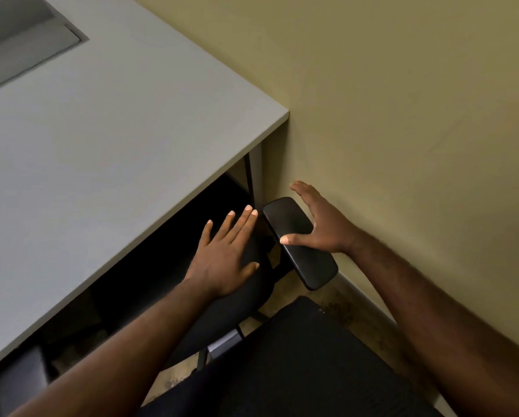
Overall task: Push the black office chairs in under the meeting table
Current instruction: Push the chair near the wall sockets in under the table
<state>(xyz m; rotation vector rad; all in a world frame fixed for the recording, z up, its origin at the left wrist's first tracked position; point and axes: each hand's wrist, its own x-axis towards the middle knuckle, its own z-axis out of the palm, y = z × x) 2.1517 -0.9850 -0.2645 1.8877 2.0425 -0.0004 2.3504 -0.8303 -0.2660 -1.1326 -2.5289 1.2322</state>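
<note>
Black office chair with padded seat [222,308] sits at the corner of the flat grey meeting table [107,139], seat front partly under the table edge, mesh backrest [297,365] nearest the camera. Left hand [222,254] spread flat, fingers wide, over the seat; touching or hovering, cannot tell. Right hand [318,224] open, holding nothing, thumb across the smooth black armrest pad [300,242] beside the tan wall [402,115].

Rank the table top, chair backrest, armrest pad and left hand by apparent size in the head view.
1. table top
2. chair backrest, nearest the camera and cropped
3. armrest pad and left hand: about alike
</note>
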